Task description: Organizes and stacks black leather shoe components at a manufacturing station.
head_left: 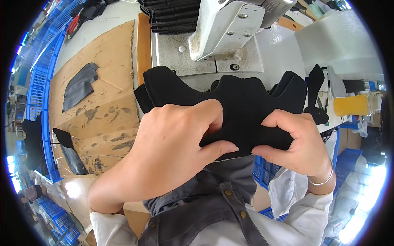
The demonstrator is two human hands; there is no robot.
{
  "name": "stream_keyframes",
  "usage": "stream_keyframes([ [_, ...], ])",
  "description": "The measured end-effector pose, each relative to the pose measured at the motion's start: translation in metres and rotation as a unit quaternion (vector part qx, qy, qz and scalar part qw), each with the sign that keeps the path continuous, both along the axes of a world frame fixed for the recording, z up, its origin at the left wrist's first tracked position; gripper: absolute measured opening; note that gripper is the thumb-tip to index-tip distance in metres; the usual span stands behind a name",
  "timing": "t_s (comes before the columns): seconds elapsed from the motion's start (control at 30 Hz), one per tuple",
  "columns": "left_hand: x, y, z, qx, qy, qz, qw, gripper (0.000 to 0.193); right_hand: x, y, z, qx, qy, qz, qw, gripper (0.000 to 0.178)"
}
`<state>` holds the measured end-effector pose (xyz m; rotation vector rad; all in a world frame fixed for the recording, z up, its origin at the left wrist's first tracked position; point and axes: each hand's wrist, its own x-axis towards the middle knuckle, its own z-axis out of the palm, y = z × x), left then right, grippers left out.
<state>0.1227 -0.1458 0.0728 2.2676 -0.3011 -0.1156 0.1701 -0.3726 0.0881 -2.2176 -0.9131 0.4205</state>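
Note:
A black cut fabric piece (242, 98) with a wavy, lobed far edge spans the space in front of the sewing machine (230, 33). My left hand (176, 127) grips its near left part, thumb stretched along the near edge. On the near right, my right hand (299, 141) pinches the same piece between thumb and fingers. More black layers show beneath its far left and far right lobes; how many cannot be made out. Both thumbs lie close to the near edge, a short gap apart.
A stained cardboard sheet (106, 78) on the left bears a dark cut piece (80, 88) and another (69, 151). Stacked black pieces (172, 16) lie beyond the machine bed. At right are a narrow black piece (316, 90) and a yellow container (351, 105). Blue crates (41, 102) flank the left.

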Motion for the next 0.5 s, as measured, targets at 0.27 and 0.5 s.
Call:
stream_keyframes([
  [0.27,-0.0007,-0.0019,-0.0008,0.005,-0.017,0.002,1.000,0.037,-0.0025,0.0011,-0.0022,0.012,-0.004,-0.036,0.999,0.033],
  [0.5,0.0003,-0.0030,-0.0011,0.010,-0.019,0.001,1.000,0.036,-0.0013,-0.0005,-0.0033,0.009,-0.007,-0.028,1.000,0.033],
])
